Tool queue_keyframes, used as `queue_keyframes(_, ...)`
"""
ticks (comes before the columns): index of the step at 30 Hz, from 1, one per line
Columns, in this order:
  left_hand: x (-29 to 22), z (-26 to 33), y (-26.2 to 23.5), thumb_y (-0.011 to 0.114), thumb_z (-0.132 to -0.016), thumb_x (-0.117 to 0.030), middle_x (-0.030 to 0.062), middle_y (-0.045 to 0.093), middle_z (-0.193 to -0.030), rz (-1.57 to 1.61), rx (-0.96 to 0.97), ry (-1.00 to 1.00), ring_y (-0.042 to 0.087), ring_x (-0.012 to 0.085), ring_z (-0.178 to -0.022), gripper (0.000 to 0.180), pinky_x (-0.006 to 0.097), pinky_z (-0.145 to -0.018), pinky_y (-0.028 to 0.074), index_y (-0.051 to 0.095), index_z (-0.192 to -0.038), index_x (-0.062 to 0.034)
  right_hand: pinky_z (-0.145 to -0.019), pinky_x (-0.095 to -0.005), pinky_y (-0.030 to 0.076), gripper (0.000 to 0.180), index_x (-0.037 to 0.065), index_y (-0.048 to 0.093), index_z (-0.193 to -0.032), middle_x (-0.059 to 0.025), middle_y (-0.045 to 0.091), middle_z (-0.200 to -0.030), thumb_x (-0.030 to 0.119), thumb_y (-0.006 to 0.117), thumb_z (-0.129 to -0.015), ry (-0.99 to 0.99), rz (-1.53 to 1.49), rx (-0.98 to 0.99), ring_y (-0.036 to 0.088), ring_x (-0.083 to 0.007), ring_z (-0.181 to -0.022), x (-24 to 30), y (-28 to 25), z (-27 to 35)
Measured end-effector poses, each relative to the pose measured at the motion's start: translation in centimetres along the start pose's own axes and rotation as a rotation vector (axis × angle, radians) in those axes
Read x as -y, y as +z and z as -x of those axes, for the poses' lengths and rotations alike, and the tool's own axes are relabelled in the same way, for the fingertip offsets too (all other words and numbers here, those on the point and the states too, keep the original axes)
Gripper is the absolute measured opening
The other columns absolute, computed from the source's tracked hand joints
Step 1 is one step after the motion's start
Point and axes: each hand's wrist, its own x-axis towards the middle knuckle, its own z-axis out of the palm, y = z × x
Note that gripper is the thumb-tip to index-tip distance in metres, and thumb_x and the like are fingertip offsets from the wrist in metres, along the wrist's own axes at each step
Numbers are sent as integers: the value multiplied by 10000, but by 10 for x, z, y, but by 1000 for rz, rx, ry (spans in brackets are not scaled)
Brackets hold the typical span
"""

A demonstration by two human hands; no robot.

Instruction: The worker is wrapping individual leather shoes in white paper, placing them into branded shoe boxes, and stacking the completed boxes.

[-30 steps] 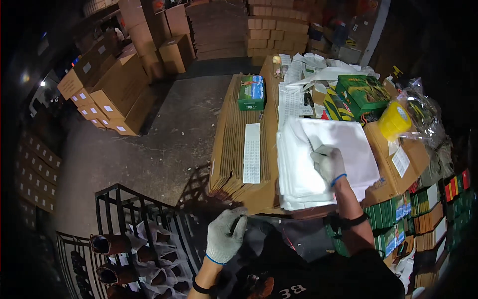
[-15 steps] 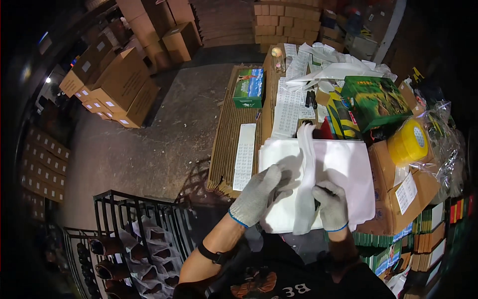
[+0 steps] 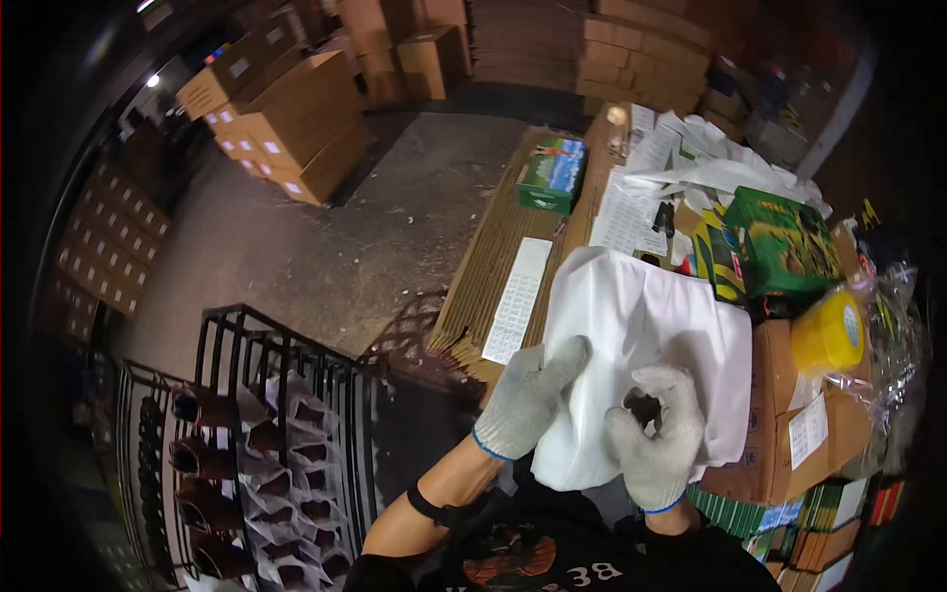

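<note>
Both my hands wear pale knit gloves with blue cuffs. My left hand (image 3: 538, 397) grips the left edge of a white paper sheet (image 3: 617, 316), thumb on top and the other fingers beneath. The sheet is thin and wavy and bulges up over whatever lies under it. Over its lower right part is my right hand (image 3: 656, 434), fingers curled and thumb held apart from them. A dark gap shows between thumb and fingers, with nothing visible in it.
A printed label strip (image 3: 518, 301) and green box (image 3: 552, 176) lie on stacked cardboard (image 3: 483, 266). To the right are a bigger green box (image 3: 784, 242), yellow tape rolls (image 3: 829, 333) and a brown carton (image 3: 774, 444). A black rack (image 3: 247, 326) holding wrapped shoes stands lower left.
The folded white strip that stood up between my hands is gone; a broad sheet now spreads there. My right hand has curled over the paper. The whole view has shifted and tilted.
</note>
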Motion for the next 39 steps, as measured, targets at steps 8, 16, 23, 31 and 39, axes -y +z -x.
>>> queue_keyframes(8,27,187,-62,639,-1137,-305,50,744,-1095,452,-421,349,676,104,-946,357,283,-820,558,703,-1252,28,-643,-354,561,579,68,656,-1130,-53,643,-818,248,1019,-717,-180,109,576,633,-175,-687,78,105,79)
queue_keyframes(16,174,361,-118,615,-1154,-317,-23,689,-880,503,-1168,520,619,70,-778,324,269,-699,516,715,-998,-51,-705,-382,603,373,21,712,-979,-123,750,-780,292,923,-833,-193,64,1340,739,-204,-713,85,211,246)
queue_keyframes(23,278,457,-109,584,-1155,-297,19,737,-903,41,-1880,477,619,84,-854,409,336,-733,534,739,-1083,75,-728,-415,583,225,8,787,-992,-197,747,-797,230,772,-961,-451,60,1939,773,-268,-754,50,288,362)
queue_keyframes(31,337,543,-119,597,-1103,-182,281,762,-923,-157,-2342,241,791,338,-861,295,416,-760,575,717,-1171,80,-914,-533,591,317,83,729,-1037,-191,765,-1048,376,709,-916,-1505,479,1891,745,-403,-1070,99,413,390)
queue_keyframes(39,338,540,-138,604,-1111,-172,293,769,-1099,0,-2373,-179,793,259,-1016,311,362,-909,570,712,-1312,40,-1123,-493,519,609,20,669,-1387,-279,648,-1467,465,694,-972,-1553,54,1526,641,-438,-1328,242,565,494)
